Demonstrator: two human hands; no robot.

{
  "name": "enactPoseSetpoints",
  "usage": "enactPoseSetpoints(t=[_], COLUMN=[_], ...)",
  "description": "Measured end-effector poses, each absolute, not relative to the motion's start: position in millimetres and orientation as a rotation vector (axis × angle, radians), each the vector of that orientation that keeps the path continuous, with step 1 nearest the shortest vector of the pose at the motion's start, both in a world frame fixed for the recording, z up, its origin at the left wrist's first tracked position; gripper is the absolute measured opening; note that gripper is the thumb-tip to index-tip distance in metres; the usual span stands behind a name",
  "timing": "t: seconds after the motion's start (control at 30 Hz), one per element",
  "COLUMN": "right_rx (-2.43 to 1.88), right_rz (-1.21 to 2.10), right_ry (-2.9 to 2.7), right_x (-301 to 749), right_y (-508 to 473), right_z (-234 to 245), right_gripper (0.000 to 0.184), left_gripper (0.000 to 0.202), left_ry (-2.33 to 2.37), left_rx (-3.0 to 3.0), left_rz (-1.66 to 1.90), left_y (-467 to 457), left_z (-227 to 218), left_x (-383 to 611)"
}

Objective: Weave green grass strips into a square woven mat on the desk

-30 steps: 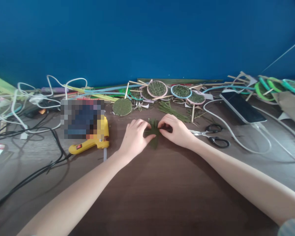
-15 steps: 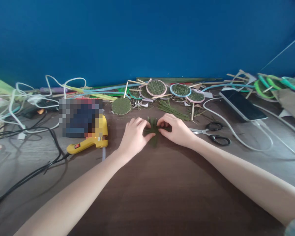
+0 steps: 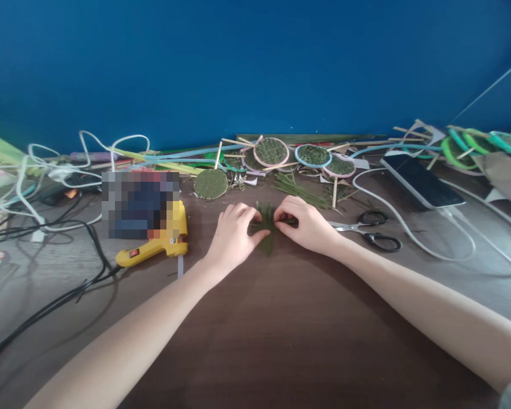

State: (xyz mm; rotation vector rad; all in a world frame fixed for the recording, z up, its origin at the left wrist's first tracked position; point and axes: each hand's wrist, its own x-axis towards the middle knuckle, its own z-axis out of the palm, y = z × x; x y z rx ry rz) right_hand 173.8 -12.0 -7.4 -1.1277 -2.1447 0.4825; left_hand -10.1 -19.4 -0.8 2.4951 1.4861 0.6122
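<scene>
In the middle of the frame, flat green leaf strips (image 3: pixel 266 243) lie on the bench (image 3: pixel 272 324) between both hands. The left hand (image 3: pixel 235 236) has thumb and forefinger apart, tips on the strips; the right hand (image 3: pixel 304 226) has its fingers pinched on them at their right edge. Scissors (image 3: pixel 363 229) lie right of centre, a yellow glue gun (image 3: pixel 149 251) left of centre.

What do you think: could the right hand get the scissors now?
Probably yes: the scissors lie beside the right hand, nothing visibly between them, though it is busy with green strips.
</scene>
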Motion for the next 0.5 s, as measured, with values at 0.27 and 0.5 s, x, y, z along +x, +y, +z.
enactPoseSetpoints(t=[0.27,0.5], right_rx=[-1.131,-1.131], right_rz=[0.528,0.491], right_ry=[-2.1,-2.154], right_x=[175.3,175.1], right_y=[-12.5,-10.7], right_z=[-5.8,-8.1], right_gripper=[0.015,0.013], left_gripper=[0.013,0.015], left_ry=[1.458,1.439], left_rx=[2.348,2.351], left_rz=[0.652,0.661], left_y=[-17.3,-15.3], left_z=[2.7,1.5], left_x=[-10.9,-12.2])
